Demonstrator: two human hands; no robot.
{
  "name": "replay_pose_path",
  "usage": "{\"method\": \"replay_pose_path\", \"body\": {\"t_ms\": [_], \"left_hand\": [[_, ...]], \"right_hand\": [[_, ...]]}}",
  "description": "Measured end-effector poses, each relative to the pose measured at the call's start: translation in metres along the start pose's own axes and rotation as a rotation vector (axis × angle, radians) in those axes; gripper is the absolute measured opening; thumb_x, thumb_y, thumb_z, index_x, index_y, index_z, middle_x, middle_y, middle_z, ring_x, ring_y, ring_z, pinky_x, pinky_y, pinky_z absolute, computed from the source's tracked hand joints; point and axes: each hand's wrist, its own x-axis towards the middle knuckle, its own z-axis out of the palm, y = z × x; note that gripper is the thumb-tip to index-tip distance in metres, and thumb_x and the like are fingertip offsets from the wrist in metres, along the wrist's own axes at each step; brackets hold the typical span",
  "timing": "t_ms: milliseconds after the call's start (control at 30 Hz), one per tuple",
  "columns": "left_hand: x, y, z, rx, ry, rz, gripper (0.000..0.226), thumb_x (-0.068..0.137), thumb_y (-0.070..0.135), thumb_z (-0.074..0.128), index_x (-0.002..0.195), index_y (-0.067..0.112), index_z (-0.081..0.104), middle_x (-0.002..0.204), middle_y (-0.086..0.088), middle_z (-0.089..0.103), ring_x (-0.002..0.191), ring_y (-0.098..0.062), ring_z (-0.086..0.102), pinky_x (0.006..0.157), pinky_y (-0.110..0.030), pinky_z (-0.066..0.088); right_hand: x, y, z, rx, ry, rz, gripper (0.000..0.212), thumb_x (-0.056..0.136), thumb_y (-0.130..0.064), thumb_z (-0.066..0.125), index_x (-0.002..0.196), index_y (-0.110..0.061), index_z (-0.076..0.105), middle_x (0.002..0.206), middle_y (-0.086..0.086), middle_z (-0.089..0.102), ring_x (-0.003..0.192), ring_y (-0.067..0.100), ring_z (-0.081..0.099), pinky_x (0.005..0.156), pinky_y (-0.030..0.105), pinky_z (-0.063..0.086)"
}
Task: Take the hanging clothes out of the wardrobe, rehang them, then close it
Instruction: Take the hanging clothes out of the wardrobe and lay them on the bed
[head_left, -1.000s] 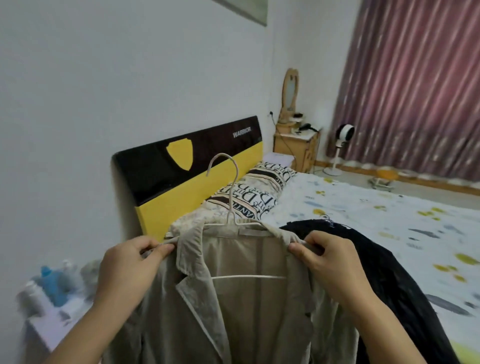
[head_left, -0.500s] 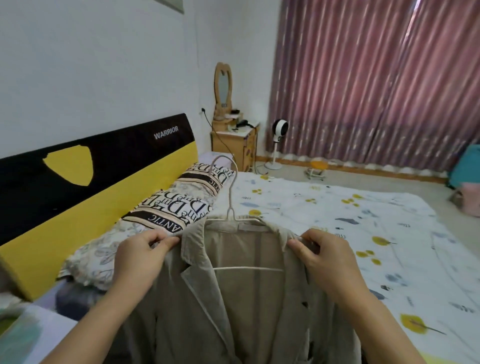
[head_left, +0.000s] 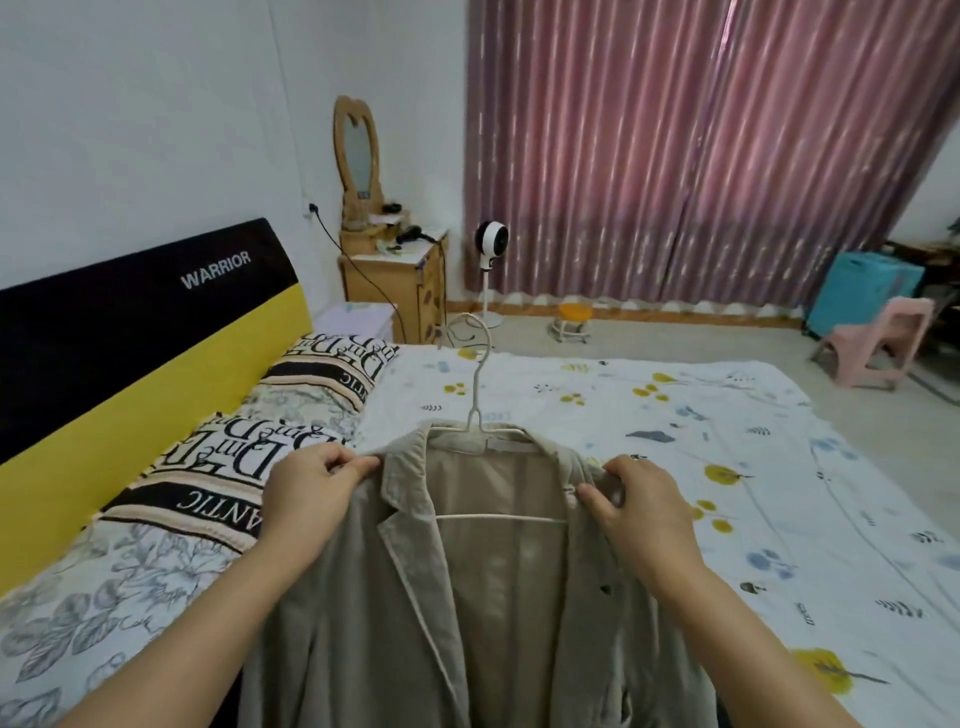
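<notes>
Beige jacket on its white hanger, shoulders pinched in our left hand and right hand above the bed; rehanging called for carrying it to the unseen wardrobe

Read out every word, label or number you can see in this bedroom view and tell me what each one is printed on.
"WARRIOR": white letters on the black part of the headboard.
"ANTIC": seen upside down on the near pillow; its larger lettering is only partly legible.
Far pillow: same print style, upside down, letters cut off and not readable as words.
Bedsheet: small faint marks, too small to read.
Beige jacket and white hanger: no text visible.
</notes>
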Motion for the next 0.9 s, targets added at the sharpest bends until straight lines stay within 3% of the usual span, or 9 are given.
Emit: {"method": "replay_pose_path", "body": {"t_ms": [133,233,367,467,633,767,900], "left_hand": [[0.075,-0.030,0.053,0.006,-0.084,0.006,0.021,0.081,0.026,0.070,0.063,0.014,0.066,0.063,-0.003,0.064,0.060,-0.011,0.051,0.056,-0.021,0.036],[0.126,-0.059,0.095,0.018,-0.146,-0.009,0.026,0.081,0.026,0.069,0.058,0.019,0.061,0.063,0.000,0.062,0.061,-0.014,0.053,0.056,-0.023,0.036],[0.188,-0.102,0.152,0.020,-0.188,-0.061,0.029,0.082,0.026,0.068,0.064,0.003,0.066,0.067,-0.011,0.065,0.068,-0.025,0.057,0.057,-0.028,0.037],[0.221,-0.135,0.194,0.040,-0.199,-0.124,0.032,0.083,0.028,0.067,0.068,0.000,0.067,0.069,-0.012,0.064,0.065,-0.022,0.052,0.054,-0.022,0.033],[0.250,-0.188,0.261,0.111,-0.230,-0.205,0.034,0.084,0.031,0.065,0.065,0.003,0.065,0.065,-0.009,0.060,0.066,-0.025,0.052,0.051,-0.028,0.030],[0.257,-0.229,0.313,0.178,-0.268,-0.216,0.039,0.085,0.033,0.063,0.068,-0.001,0.064,0.072,-0.015,0.064,0.072,-0.029,0.055,0.060,-0.035,0.034],[0.251,-0.268,0.354,0.176,-0.343,-0.276,0.026,0.085,0.029,0.064,0.076,0.005,0.061,0.080,-0.010,0.062,0.085,-0.031,0.057,0.065,-0.032,0.035]], "right_hand": [[0.062,0.000,0.049,-0.055,-0.001,0.097,0.025,0.086,-0.043,0.058,0.081,-0.023,0.045,0.087,-0.003,0.050,0.099,0.023,0.050,0.078,0.037,0.040],[0.110,0.001,0.091,-0.125,-0.022,0.169,0.024,0.088,-0.044,0.055,0.090,-0.021,0.052,0.101,0.000,0.057,0.106,0.023,0.048,0.082,0.036,0.038],[0.167,0.006,0.153,-0.225,-0.049,0.205,0.030,0.090,-0.046,0.052,0.103,-0.020,0.056,0.111,0.001,0.056,0.112,0.023,0.046,0.088,0.037,0.035],[0.195,0.014,0.203,-0.274,-0.066,0.188,0.034,0.091,-0.042,0.051,0.112,-0.017,0.056,0.115,0.006,0.054,0.114,0.027,0.045,0.092,0.039,0.033],[0.211,0.035,0.282,-0.253,-0.154,0.091,0.040,0.083,-0.025,0.064,0.115,-0.003,0.057,0.109,0.018,0.058,0.107,0.040,0.054,0.085,0.047,0.042],[0.206,0.060,0.339,-0.324,-0.330,0.168,0.058,0.094,-0.038,0.044,0.142,-0.009,0.027,0.150,0.017,0.025,0.140,0.034,0.021,0.107,0.047,0.028],[0.197,0.086,0.384,-0.386,-0.538,0.226,0.065,0.099,-0.043,0.029,0.150,-0.016,0.000,0.158,0.011,-0.008,0.146,0.028,-0.004,0.115,0.047,0.011]]}}
